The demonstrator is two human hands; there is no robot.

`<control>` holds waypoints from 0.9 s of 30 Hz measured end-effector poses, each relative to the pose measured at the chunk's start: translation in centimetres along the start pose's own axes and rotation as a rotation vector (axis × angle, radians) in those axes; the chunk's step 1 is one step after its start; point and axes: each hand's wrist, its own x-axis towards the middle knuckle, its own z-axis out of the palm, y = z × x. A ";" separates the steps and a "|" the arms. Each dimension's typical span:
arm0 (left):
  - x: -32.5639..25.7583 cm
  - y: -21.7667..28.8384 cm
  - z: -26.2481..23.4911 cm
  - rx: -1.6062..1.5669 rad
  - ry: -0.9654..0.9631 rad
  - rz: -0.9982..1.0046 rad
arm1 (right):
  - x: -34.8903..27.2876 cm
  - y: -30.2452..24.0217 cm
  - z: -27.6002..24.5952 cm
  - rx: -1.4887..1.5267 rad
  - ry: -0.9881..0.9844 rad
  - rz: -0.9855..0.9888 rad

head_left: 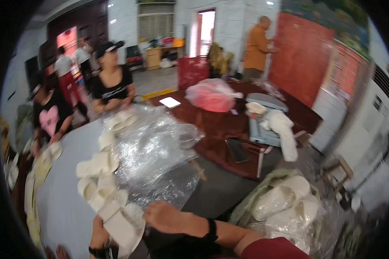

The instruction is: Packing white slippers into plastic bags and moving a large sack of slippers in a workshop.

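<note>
Slipper work at the near edge of the grey table (65, 207). Step in hand, as I judge it: handling one white slipper (124, 233) between the two hands. It is tilted at the near end of a curving slipper row (97, 165), low in the view.

Left hand (100, 233): at the slipper's left edge, partly behind it, seemingly closed on it; fingers mostly hidden. Right hand (163, 217): just right of the slipper, fingers curled; cannot tell whether the tips pinch anything or touch it. Next move probably calls for a steady left hold while the right hand works, without nudging the row.

In the way: crumpled clear plastic (147, 142) spread beside the row, loose enough to snag. Row slippers crowd close, some overlapping.

Around: bagged slippers (291, 200) at lower right, near the right forearm. Dark phone (237, 150) on the brown table (212, 134), blue-grey case (263, 131) beyond, pink plastic bag (209, 96) further left. Two co-workers sit along the far left side, one with hands near other slippers (54, 151).
</note>
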 end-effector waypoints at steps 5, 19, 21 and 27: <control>0.7 -3.1 3.5 0.317 -0.046 0.216 | -1.0 0.1 0.6 0.057 0.143 0.046; 4.4 -3.5 5.4 -0.091 -0.002 0.086 | -0.4 0.4 0.5 0.109 0.251 -0.018; 5.0 -3.5 5.7 -0.085 -0.005 0.117 | 0.0 -0.7 -0.2 0.165 0.194 -0.019; 6.9 -4.6 7.0 -0.077 -0.009 0.182 | -0.9 1.2 -0.3 0.007 0.341 0.043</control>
